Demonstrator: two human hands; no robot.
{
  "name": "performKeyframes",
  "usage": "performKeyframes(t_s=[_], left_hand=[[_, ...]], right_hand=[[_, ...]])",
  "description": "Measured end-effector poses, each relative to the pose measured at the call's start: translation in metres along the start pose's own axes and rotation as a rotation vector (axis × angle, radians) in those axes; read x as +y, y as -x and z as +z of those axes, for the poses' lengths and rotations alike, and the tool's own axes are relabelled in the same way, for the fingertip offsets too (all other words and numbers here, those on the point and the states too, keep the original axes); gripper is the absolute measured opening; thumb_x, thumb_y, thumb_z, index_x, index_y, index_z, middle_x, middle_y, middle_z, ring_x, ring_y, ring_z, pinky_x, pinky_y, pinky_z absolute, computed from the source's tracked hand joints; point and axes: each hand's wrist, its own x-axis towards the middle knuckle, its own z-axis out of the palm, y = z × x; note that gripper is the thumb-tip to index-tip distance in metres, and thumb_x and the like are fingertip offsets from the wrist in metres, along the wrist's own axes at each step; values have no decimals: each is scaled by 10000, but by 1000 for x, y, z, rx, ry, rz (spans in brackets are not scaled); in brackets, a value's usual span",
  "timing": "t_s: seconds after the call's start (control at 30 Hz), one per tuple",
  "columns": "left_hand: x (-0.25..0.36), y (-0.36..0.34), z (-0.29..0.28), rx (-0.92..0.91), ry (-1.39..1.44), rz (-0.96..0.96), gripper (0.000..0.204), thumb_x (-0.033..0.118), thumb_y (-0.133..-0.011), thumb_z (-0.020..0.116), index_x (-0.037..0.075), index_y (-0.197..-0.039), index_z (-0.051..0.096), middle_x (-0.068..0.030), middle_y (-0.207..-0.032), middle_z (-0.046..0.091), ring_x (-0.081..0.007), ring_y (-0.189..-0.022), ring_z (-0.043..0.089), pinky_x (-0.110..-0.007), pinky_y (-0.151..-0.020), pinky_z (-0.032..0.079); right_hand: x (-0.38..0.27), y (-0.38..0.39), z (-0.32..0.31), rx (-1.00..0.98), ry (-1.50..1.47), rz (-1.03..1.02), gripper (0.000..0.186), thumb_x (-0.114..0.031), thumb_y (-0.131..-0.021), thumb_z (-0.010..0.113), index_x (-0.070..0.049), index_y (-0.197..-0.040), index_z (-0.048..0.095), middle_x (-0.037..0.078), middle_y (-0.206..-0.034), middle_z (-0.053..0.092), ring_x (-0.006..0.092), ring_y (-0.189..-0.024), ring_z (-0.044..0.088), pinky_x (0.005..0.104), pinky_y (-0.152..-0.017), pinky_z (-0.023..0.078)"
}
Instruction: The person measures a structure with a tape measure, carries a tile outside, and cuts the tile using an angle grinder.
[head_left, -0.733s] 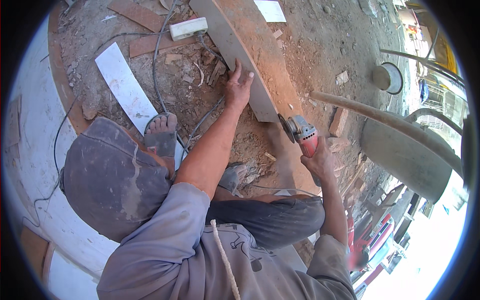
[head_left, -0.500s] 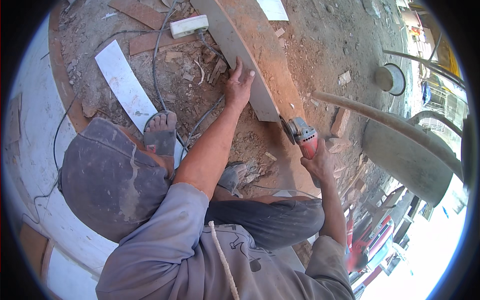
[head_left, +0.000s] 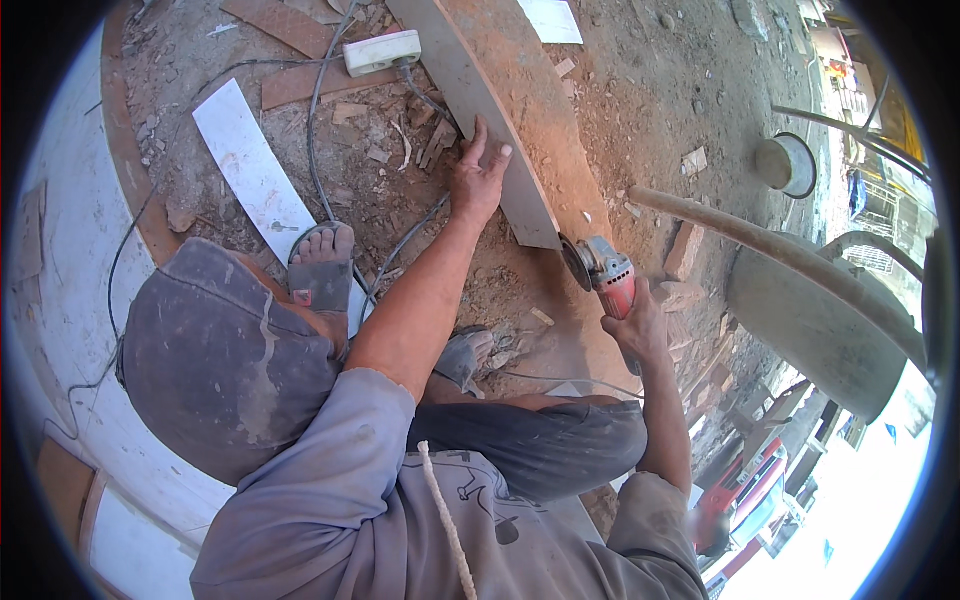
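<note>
My left hand [head_left: 478, 175] holds a long grey board [head_left: 460, 70] by its edge, fingers and thumb on its face. My right hand [head_left: 635, 325] grips a red and silver angle grinder [head_left: 607, 265], whose disc touches or sits right beside the board's lower end; the exact contact is unclear. A dusty haze shows below the disc. Beneath and beside the board lies a dust-covered reddish plank [head_left: 535, 95]. My sandalled foot [head_left: 325, 260] rests beside a white strip [head_left: 245, 160].
A power strip [head_left: 380, 53] with cables lies among wood scraps [head_left: 290, 85]. To the right are a long pole [head_left: 760, 235], a bucket [head_left: 785, 160] and a large grey drum [head_left: 800, 340]. A pale panel [head_left: 70, 300] curves along the left; reddish brick pieces [head_left: 683, 250] lie near the grinder.
The whole view has shifted very slightly, with the board, grinder and both hands appearing a few pixels further right. The grip of each hand looks the same.
</note>
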Motion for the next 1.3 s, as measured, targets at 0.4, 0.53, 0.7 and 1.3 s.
performKeyframes(t_s=[0.4,0.53,0.7,1.3], left_hand=[[6,4,1,4,1,-22,718,491,-950,629,284,-1558,308,-306,-1524,367,-363,-1442,356,-369,-1157,332],[6,4,0,-4,-22,-48,718,495,-952,624,280,-1559,307,-306,-1536,345,-366,-1451,338,-369,-1162,326],[4,4,2,-1,-20,-47,720,498,-952,622,265,-1558,311,-284,-1547,343,-356,-1447,347,-370,-1161,331],[-1,3,1,-3,23,-30,741,536,-934,627,277,-1555,316,-350,-1532,306,-390,-1475,270,-375,-1174,300]], right_hand=[[-4,-3,-5,6,-53,-8,540,-237,-637,744,-15,-1060,492,269,-931,668,472,-922,649,510,-807,513],[-2,-4,-4,17,-72,-25,531,-229,-633,743,-10,-1049,497,273,-925,668,473,-915,650,511,-808,514],[-3,-7,-7,8,-45,-3,538,-225,-624,757,-6,-1045,503,276,-919,668,467,-913,655,515,-805,517],[-2,-7,-8,-4,-67,-29,534,-213,-628,755,-17,-1044,483,273,-924,661,485,-900,639,526,-790,503]])
